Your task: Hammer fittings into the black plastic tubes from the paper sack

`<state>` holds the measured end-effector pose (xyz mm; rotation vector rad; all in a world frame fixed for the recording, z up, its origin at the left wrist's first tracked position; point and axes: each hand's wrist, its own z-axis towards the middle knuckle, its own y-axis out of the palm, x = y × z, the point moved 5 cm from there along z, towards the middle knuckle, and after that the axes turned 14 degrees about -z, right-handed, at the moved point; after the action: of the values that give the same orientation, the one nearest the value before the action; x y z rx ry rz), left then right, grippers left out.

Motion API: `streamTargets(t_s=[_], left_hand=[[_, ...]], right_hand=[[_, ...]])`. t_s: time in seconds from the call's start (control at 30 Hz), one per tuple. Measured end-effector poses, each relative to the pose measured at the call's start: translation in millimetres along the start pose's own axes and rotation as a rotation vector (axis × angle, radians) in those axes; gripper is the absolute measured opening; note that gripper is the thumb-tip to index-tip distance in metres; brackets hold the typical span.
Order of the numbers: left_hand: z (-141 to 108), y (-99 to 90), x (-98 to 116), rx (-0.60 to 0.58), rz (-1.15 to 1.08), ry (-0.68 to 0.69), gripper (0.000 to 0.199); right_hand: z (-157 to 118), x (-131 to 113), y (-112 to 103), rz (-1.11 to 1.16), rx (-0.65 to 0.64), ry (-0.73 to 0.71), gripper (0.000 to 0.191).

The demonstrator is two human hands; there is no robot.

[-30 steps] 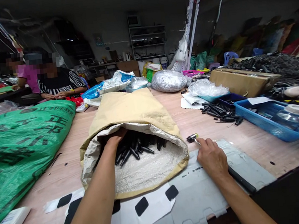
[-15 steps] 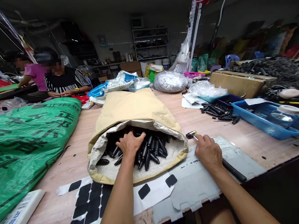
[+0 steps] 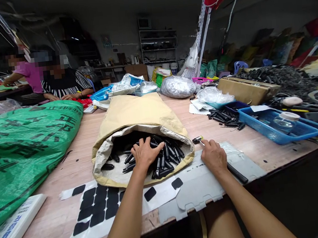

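A tan paper sack (image 3: pixel 139 111) lies on its side, its mouth facing me. Inside its opening is a heap of black pen-shaped pieces (image 3: pixel 163 160). My left hand (image 3: pixel 147 152) reaches into the mouth with spread fingers resting on the heap; its fingertips are partly lost among the dark pieces. Just right of the sack, my right hand (image 3: pixel 214 156) is closed around the thin shaft of a small hammer (image 3: pixel 237 173). The hammer's black and yellow head sticks out past the fingers, and its black handle lies behind the hand over a grey mat (image 3: pixel 197 198).
A sheet with black square stickers (image 3: pixel 95 205) lies before the sack. Green woven sacking (image 3: pixel 25 148) and a white device (image 3: pixel 19 228) occupy the left. On the right are loose black pieces (image 3: pixel 224 116), a blue tray (image 3: pixel 279 132) and a cardboard box (image 3: pixel 246 89). Two people sit far left.
My left hand has shifted slightly right within the sack's mouth, and some black pieces there lie differently. My right hand keeps its grip on the hammer. The whole view has shifted a little.
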<state>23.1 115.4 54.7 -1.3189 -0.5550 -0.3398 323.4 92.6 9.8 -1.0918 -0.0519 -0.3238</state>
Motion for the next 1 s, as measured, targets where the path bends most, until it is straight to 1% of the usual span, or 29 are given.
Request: streamTargets(t_s=[0.03,0.1,0.17,0.23,0.3,0.37,0.43,0.5,0.57,0.63,0.7,0.77,0.8,0.83,0.9,0.97,1.0], left_hand=[[0,-4.7,-3,-0.020,-0.032,-0.001,0.080],[-1,-19.0,-10,-0.005,-0.087,0.005,0.077],[-8,-36.3,-17,0.076,-0.111,0.022,0.067],[-22,-49.9,-20,0.178,-0.104,0.042,0.053],[-41,-53.4,-18,0.236,-0.083,0.070,0.038],[-60,-45.2,-12,0.227,-0.060,0.107,0.032],[-75,-29.5,-5,0.168,-0.038,0.135,0.036],[-83,-14.8,-2,0.110,-0.017,0.141,0.036],[-86,-6.6,-3,0.060,-0.009,0.133,0.031],[-86,-7.3,-8,0.030,-0.029,0.121,0.023],[-88,-14.8,-14,0.033,-0.070,0.117,0.016],[-95,-23.6,-18,0.052,-0.141,0.147,0.012],[-100,-26.0,-19,0.042,-0.190,0.180,0.010],[-106,-25.9,-19,0.007,-0.246,0.218,0.009],[-119,-19.5,-18,-0.112,-0.352,0.286,0.008],[-130,-9.5,-18,-0.212,-0.411,0.312,0.009],[-133,-5.0,-19,-0.237,-0.425,0.312,0.010]], right_hand=[[0,0,0,0.005,0.001,0.000,0.036],[0,1,0,0.010,0.010,-0.001,0.035],[-1,1,0,0.008,0.019,0.002,0.035],[-1,1,0,0.004,0.022,0.003,0.035],[-1,1,0,0.000,0.021,0.003,0.035],[-1,1,0,-0.001,0.022,0.003,0.035],[-1,1,-1,0.000,0.025,0.002,0.035],[-1,1,-1,0.003,0.029,0.002,0.036],[-1,1,-1,0.007,0.030,0.002,0.036],[-1,1,-1,0.011,0.028,0.003,0.036],[-1,1,0,0.012,0.027,0.004,0.037],[-2,2,0,0.010,0.027,0.008,0.037],[-2,2,1,0.010,0.027,0.009,0.037],[-2,2,1,0.010,0.026,0.010,0.037],[-3,2,1,0.016,0.018,0.014,0.037],[-3,2,2,0.026,0.001,0.021,0.037],[-2,2,2,0.032,-0.013,0.025,0.037]])
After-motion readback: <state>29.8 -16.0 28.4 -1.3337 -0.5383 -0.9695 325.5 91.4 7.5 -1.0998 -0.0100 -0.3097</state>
